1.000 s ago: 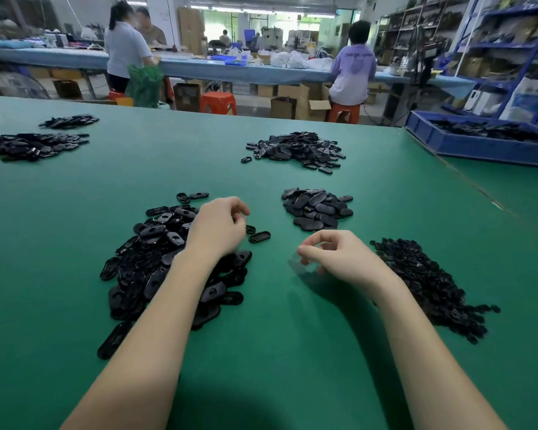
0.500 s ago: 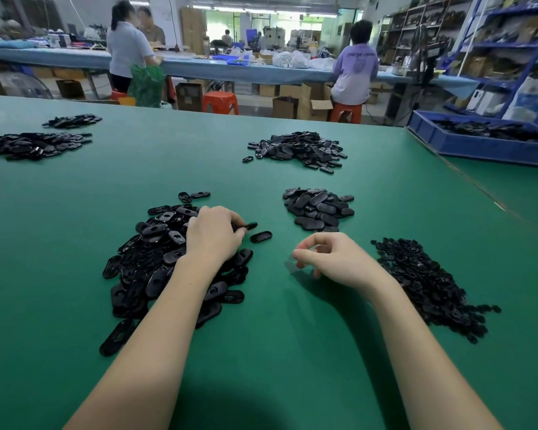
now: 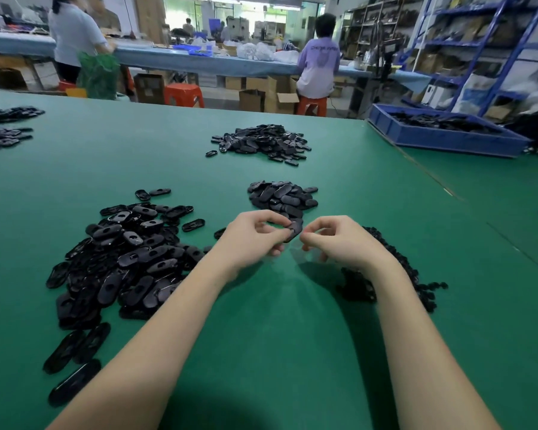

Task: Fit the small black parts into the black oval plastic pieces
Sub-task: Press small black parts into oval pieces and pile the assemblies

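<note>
Right now one black oval piece (image 3: 294, 230) sits pinched in the fingertips of the left hand (image 3: 251, 238), lifted off the green table (image 3: 277, 321) between both hands. Its long axis runs roughly from the left fingertips up and away toward the small heap of ovals (image 3: 282, 197) behind it. The right hand (image 3: 339, 240) is just beside the oval's right edge, thumb and forefinger curled together as if pinching a small black part; that part is too small to make out, so I cannot confirm that anything is held. As I judge it, the coming move is the right fingertips going leftward into the oval's opening. The opening itself is hidden by the fingers. The supply pile of ovals (image 3: 121, 256) lies to the left, and the pile of small parts (image 3: 385, 274) is partly covered by the right forearm.
</note>
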Demonstrator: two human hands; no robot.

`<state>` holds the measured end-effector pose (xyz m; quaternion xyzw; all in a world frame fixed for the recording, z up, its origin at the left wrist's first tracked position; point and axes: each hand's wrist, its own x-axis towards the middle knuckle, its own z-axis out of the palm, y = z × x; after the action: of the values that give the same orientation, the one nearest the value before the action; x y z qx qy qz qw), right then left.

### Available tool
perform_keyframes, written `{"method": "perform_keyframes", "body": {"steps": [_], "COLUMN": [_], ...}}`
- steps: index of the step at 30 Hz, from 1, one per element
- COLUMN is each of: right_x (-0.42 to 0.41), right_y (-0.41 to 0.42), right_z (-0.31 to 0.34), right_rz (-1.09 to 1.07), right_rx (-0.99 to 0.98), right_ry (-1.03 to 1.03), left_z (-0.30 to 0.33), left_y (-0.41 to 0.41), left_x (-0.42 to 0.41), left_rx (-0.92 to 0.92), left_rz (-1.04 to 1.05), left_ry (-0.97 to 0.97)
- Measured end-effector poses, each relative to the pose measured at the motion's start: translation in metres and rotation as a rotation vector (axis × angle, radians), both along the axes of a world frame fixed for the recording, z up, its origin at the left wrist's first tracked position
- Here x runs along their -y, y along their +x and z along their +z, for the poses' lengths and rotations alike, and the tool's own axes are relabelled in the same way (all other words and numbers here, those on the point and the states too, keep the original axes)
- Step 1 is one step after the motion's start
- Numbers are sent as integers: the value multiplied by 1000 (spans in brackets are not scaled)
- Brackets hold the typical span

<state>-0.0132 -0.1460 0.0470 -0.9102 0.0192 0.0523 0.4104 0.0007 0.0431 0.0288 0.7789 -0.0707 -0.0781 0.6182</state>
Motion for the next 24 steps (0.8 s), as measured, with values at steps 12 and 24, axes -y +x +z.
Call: {"method": "perform_keyframes", "body": {"steps": [12,24], "right_x": [37,33], "right_y": [-12,-10], "right_z": [19,12], "right_rz": [-257,-222], "right_rx": [-118,-76], "right_ry": [-477,-414], "left_z": [-5,-8], "left_y": [-9,-9], "left_x": [11,9], "left_rx": [-244,-137], "left_rz": [-19,-2], "left_ry": [-339,-219]}}
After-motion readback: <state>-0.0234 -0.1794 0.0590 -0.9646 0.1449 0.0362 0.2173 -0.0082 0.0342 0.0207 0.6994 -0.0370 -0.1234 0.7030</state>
